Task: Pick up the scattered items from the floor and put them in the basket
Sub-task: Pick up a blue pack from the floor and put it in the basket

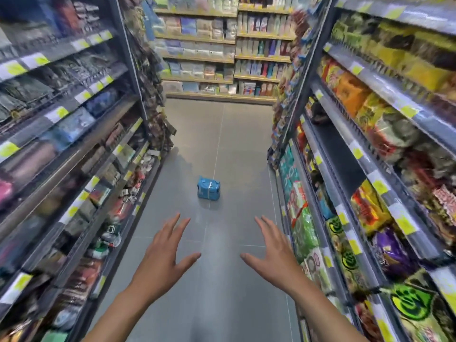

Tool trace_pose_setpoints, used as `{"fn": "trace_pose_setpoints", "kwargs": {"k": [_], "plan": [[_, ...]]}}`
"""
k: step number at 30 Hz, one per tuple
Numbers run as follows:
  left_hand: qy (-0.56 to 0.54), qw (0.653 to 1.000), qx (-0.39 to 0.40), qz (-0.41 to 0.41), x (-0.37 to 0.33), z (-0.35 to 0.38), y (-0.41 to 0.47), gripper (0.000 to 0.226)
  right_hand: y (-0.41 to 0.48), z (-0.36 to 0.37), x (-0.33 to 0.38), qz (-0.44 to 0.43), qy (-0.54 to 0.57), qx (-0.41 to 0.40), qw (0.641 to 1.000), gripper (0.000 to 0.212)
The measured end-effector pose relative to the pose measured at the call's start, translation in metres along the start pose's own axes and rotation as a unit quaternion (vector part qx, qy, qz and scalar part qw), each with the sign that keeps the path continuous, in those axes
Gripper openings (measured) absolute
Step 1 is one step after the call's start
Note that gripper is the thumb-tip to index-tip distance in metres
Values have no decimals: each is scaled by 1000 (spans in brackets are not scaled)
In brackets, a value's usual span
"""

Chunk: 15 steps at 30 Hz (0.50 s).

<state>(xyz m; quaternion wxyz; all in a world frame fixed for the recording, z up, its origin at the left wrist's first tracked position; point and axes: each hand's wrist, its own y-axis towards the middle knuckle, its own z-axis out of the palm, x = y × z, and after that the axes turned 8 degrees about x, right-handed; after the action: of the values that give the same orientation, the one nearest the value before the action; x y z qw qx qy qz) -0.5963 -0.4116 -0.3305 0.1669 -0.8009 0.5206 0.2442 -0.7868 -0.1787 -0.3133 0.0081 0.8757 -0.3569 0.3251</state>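
A blue wrapped pack [208,188] lies on the grey tiled floor in the middle of a shop aisle, some way ahead of me. My left hand [167,253] and my right hand [271,250] are both stretched forward above the floor, fingers spread and holding nothing. The pack lies beyond both hands, between them. No basket is in view.
Tall stocked shelves [74,149] line the aisle's left side and more shelves with snack bags [365,183] line the right. A further shelf wall [222,53] closes the far end. The grey floor [222,134] runs between them.
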Motion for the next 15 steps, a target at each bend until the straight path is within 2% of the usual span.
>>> {"fn": "trace_pose_setpoints", "kwargs": {"k": [6,11,15], "plan": [[-27,999,-17,-32,34,-15,96,90,114,-28,10,-22,-6,14,1000,96],[-14,999,-25,-40,77,-32,179,87,216,-37,17,-33,-9,13,999,106],[2,999,-20,-48,121,-57,255,90,303,-49,28,-26,17,4,1000,93]]}}
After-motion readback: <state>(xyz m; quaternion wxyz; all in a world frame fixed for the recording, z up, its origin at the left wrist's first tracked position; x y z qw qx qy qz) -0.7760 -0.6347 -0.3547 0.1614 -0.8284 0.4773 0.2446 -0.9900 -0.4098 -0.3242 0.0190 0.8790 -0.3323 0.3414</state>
